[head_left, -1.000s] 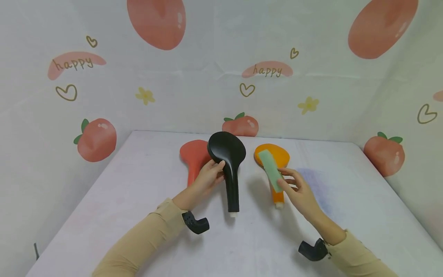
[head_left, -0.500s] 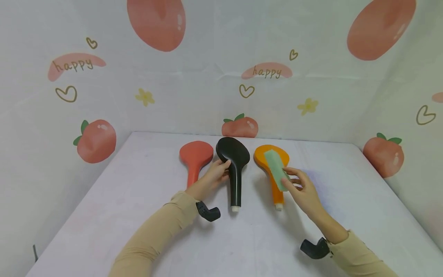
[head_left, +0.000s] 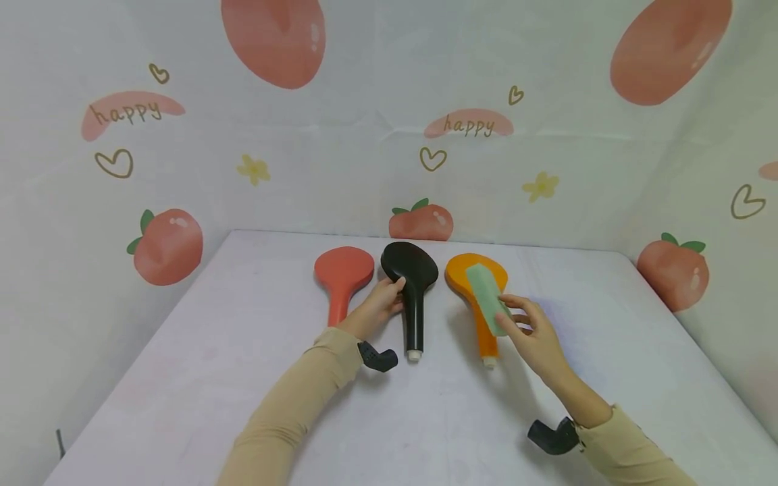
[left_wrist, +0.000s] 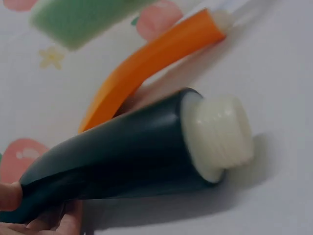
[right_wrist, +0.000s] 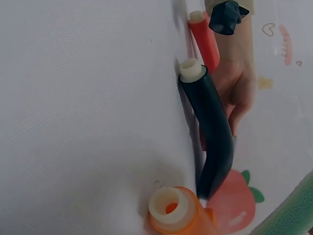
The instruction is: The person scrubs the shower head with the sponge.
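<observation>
Near the back middle of the table, my left hand (head_left: pixel 381 305) grips the black shower head (head_left: pixel 415 312) around its neck, thumb on top. Its white threaded end (left_wrist: pixel 225 132) faces the near side in the left wrist view. My right hand (head_left: pixel 537 341) holds a pale green sponge (head_left: pixel 488 298) between thumb and fingers. The sponge hovers in front of the orange shower head (head_left: pixel 460 273), partly covering it in the head view. To the left lies a red shower head (head_left: pixel 344 270), the lower end of its handle hidden behind my left arm.
All three shower heads stand side by side on a white-covered table (head_left: pixel 182 378). A white backdrop (head_left: pixel 340 155) printed with fruit, hearts and flowers rises at the table's far edge. Black wrist mounts (head_left: pixel 553 437) stick out by both sleeves.
My left hand has lowered the black shower head to the table and shifted it slightly right, uncovering the red one's head. The sponge has moved slightly right.
</observation>
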Tool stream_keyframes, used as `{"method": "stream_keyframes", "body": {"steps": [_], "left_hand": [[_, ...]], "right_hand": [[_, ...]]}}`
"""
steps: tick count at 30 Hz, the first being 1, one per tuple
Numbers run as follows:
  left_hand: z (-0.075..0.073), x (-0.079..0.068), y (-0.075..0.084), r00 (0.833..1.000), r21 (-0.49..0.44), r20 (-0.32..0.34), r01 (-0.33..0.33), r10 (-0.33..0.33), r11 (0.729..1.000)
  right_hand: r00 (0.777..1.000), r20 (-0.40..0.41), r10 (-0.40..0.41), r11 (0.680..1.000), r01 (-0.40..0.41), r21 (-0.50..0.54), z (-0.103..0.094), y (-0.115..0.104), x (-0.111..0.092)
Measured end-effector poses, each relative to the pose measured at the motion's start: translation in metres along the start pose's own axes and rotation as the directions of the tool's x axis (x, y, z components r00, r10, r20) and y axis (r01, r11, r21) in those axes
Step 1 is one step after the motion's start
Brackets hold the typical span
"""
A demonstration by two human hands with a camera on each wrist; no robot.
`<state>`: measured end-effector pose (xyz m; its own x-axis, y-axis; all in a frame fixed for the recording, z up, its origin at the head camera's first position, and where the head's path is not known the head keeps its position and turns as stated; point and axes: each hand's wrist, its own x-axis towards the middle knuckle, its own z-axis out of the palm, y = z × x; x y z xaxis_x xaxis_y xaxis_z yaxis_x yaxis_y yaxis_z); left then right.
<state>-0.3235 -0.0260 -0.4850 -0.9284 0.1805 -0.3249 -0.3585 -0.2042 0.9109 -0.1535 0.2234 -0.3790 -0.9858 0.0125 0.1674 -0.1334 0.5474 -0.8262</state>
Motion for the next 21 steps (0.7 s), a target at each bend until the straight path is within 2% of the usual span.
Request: {"method": "stream_keyframes", "body": {"steps": [2, 3, 6, 8, 9, 11, 13, 14, 15, 16, 19, 21], "left_hand": [[0.012, -0.032, 0.024, 0.998, 0.057, -0.040, 0.043, -0.041, 0.997], [0.018, -0.043, 0.033, 0.996, 0.091, -0.069, 0.069, -0.063, 0.993], [0.021, -0.054, 0.045, 0.991, 0.173, -0.105, 0.095, -0.077, 0.980], [0.010, -0.034, 0.034, 0.991, 0.195, -0.119, 0.084, -0.062, 0.977], [0.002, -0.016, 0.022, 0.993, 0.190, -0.112, 0.059, -0.038, 0.980], [-0.005, -0.004, 0.014, 0.990, 0.207, -0.141, 0.048, -0.019, 0.977], [-0.009, 0.001, 0.009, 0.984, 0.247, -0.178, 0.034, 0.011, 0.968], [-0.005, -0.010, 0.015, 0.978, 0.271, -0.205, 0.038, 0.019, 0.962], [-0.002, -0.019, 0.021, 0.975, 0.304, -0.221, 0.032, 0.037, 0.952], [0.004, -0.035, 0.031, 0.967, 0.346, -0.251, 0.058, 0.033, 0.937], [0.011, -0.063, 0.046, 0.963, 0.477, -0.243, 0.012, 0.119, 0.879], [0.012, -0.072, 0.052, 0.960, 0.575, -0.222, -0.012, 0.171, 0.818]], "right_hand": [[1.000, -0.002, 0.003, 1.000, -0.003, -0.004, 0.000, 0.001, 0.000], [1.000, 0.000, 0.003, 1.000, -0.003, -0.005, -0.001, 0.001, 0.000], [1.000, 0.000, 0.007, 1.000, -0.007, -0.003, -0.002, 0.001, 0.000], [1.000, 0.001, 0.007, 1.000, -0.007, 0.001, -0.002, 0.001, 0.000], [1.000, 0.001, 0.008, 1.000, -0.008, 0.002, -0.001, 0.001, 0.000], [1.000, 0.002, 0.008, 1.000, -0.008, -0.001, -0.001, 0.001, 0.001], [1.000, 0.005, 0.012, 1.000, -0.012, -0.004, -0.001, 0.002, 0.001], [1.000, 0.006, 0.015, 1.000, -0.015, -0.004, -0.001, 0.002, 0.002], [1.000, 0.007, 0.022, 1.000, -0.021, -0.003, -0.001, 0.002, 0.002], [1.000, 0.008, 0.026, 1.000, -0.026, -0.004, -0.001, 0.003, 0.003], [0.999, 0.015, 0.043, 0.999, -0.043, -0.004, -0.002, 0.003, 0.005], [0.999, 0.018, 0.046, 0.999, -0.046, -0.009, -0.002, 0.004, 0.006]]}}
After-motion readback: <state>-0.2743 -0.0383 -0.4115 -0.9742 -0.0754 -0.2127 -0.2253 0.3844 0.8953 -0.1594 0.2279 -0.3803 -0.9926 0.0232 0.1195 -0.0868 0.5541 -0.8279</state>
